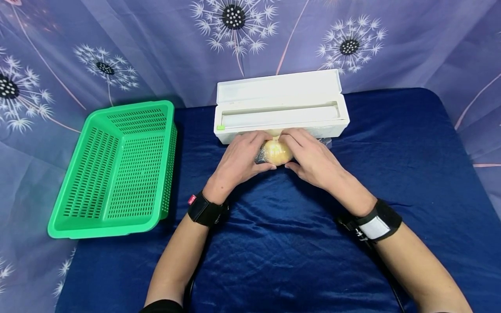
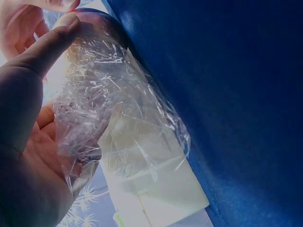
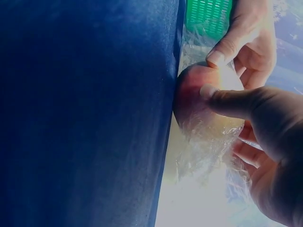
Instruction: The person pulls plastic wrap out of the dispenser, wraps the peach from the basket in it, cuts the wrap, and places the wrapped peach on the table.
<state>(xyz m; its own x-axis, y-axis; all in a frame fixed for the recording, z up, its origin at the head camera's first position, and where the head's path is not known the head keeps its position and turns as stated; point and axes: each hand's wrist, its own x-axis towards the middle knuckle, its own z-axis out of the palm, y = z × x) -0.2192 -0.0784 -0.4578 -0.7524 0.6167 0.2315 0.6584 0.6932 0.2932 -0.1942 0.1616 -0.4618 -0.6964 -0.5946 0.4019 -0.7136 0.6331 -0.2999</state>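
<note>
A round yellowish fruit (image 1: 275, 152) wrapped in clear cling film (image 2: 109, 109) sits on the blue cloth just in front of the white film dispenser box (image 1: 279, 106). My left hand (image 1: 250, 152) cups its left side, with the thumb (image 2: 47, 47) pressed on the film. My right hand (image 1: 301, 152) cups its right side, with the thumb (image 3: 236, 101) on the fruit (image 3: 191, 99). Both hands' fingers curl round it and meet over the top. Loose film (image 3: 208, 146) bunches toward the box. The box lid stands open.
A green perforated basket (image 1: 117, 169) stands at the left of the table, with nothing in it. The blue cloth (image 1: 274, 243) covers the table, and a dandelion-print curtain hangs behind. Each wrist wears a black strap.
</note>
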